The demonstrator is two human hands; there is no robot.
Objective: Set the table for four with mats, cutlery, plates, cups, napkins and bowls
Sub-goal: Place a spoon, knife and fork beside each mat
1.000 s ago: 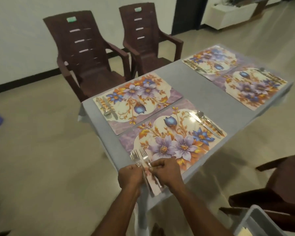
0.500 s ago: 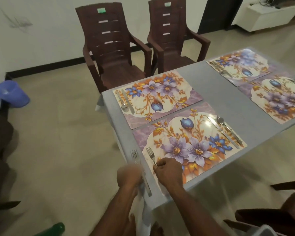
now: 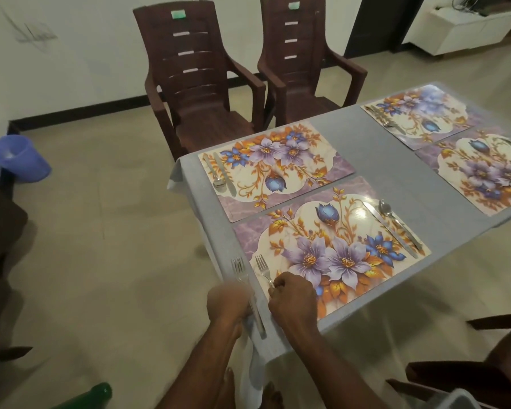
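Two forks sit at your near mat's (image 3: 331, 249) left end: your right hand (image 3: 292, 299) has its fingers curled around the handle of the inner fork (image 3: 263, 270), which lies on the mat, while your left hand (image 3: 227, 299), blurred, seems to grip the outer fork (image 3: 245, 287) over the tablecloth's (image 3: 375, 149) edge, though you cannot tell how firmly. That outer fork lies close to the table's corner; loosen the hold and it could slip to the floor. Tugging the cloth could also shift the knife (image 3: 390, 228) and spoon (image 3: 391, 218) opposite.

Right hand (image 3: 292, 299) curled in a pinching grip, left hand (image 3: 227, 302) blurred, fingers curled
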